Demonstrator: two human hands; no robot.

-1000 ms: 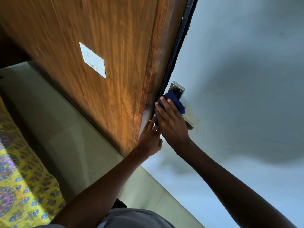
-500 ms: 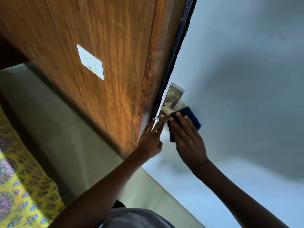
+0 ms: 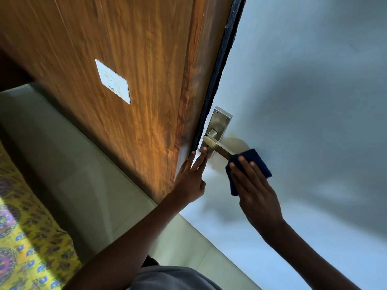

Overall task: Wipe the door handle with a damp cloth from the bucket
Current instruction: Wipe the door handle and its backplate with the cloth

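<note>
A metal lever door handle on a rectangular backplate sits on the pale blue-grey door, by its black edge. My right hand presses a dark blue cloth over the lever's free end, which is hidden under it. My left hand rests flat with fingers extended on the door edge, its fingertips touching the lower end of the backplate and holding nothing. No bucket is in view.
A wood-grain panel with a white switch plate fills the left. Pale floor tiles lie below, with a yellow patterned fabric at the far left. My grey shirt shows at the bottom edge.
My right hand has slid the cloth from the backplate out along the lever to its free end, uncovering plate and lever. My left hand stays on the door edge.
</note>
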